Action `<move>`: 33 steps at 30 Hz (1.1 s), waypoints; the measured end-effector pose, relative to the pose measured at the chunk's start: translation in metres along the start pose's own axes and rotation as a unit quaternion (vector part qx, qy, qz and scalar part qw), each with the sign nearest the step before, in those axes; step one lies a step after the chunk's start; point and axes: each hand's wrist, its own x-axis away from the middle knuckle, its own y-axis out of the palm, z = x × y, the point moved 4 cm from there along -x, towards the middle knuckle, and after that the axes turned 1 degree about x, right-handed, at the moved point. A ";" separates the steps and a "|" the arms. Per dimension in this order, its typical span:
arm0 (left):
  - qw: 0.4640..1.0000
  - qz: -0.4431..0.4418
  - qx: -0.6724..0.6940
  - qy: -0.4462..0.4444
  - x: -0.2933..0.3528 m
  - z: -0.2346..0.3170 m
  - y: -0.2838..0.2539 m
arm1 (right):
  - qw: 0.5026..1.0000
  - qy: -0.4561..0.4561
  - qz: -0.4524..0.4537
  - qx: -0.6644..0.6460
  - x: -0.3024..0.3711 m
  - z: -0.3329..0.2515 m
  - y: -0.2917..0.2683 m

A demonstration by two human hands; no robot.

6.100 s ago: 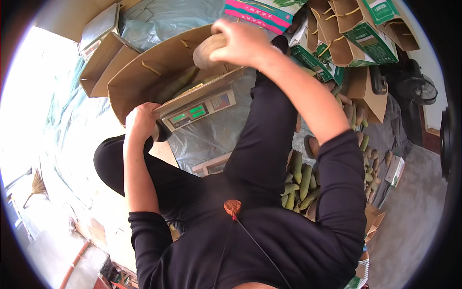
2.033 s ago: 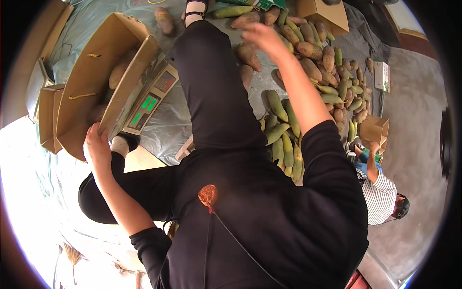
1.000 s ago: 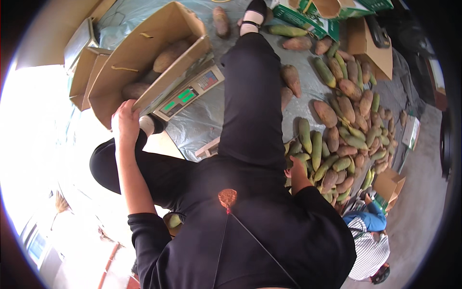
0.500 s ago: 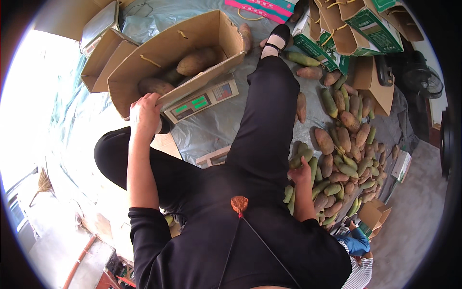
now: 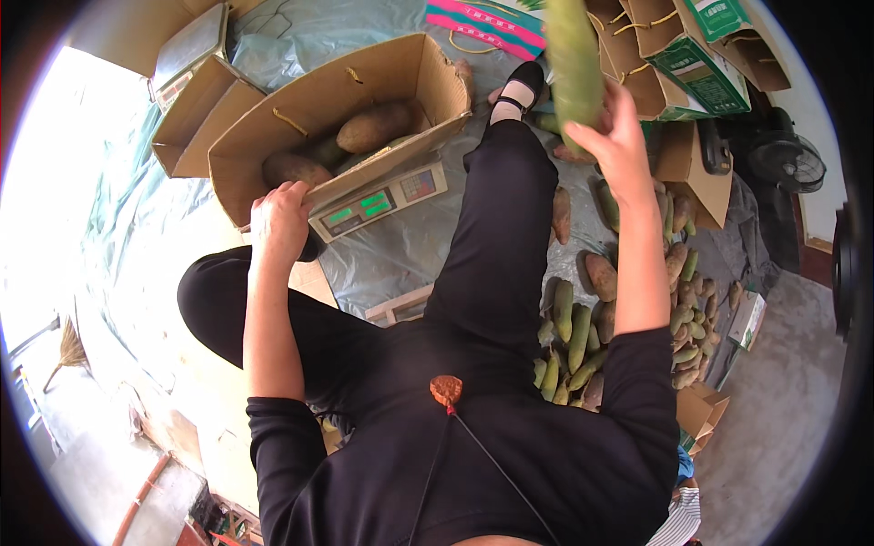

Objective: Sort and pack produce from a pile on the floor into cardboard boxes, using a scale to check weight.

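Observation:
My right hand [image 5: 619, 146] is raised at the upper right, wrapped round the lower end of a long green cucumber [image 5: 574, 68]. Its upper end runs out of the picture. At the left, my left hand [image 5: 278, 223] grips the near rim of an open cardboard box [image 5: 264, 127] with yellow cord handles. Large brown-skinned cucumbers [image 5: 373, 127] lie inside it, with a greener one partly hidden between them. Beneath the box is a weighing scale [image 5: 373, 205] with a lit green display.
A heap of green and brown cucumbers [image 5: 687, 318] covers the floor at my right, partly behind my arm. Green-printed cartons [image 5: 692, 68] stand at the upper right, near a black fan [image 5: 787, 150]. Plastic sheeting [image 5: 350, 268] lies underfoot. Another person's striped clothing [image 5: 678, 519] shows at lower right.
My right hand has risen from the heap beside my thigh to the upper right, now with a green cucumber in it. My left hand stays on the box rim.

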 end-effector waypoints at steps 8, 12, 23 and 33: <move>1.000 0.005 -0.003 0.009 0.002 0.002 -0.001 | 0.941 -0.233 -0.117 0.215 -0.049 -0.042 0.118; 1.000 -0.010 0.000 0.010 0.002 0.004 -0.001 | 0.916 -0.254 -0.147 0.272 -0.053 -0.024 0.152; 1.000 -0.007 -0.001 0.011 -0.002 -0.002 0.002 | 0.983 -0.057 -0.026 0.175 -0.019 0.025 0.028; 0.998 -0.002 0.017 0.067 -0.005 -0.005 0.014 | 0.908 0.251 -0.023 0.335 0.210 0.260 -0.035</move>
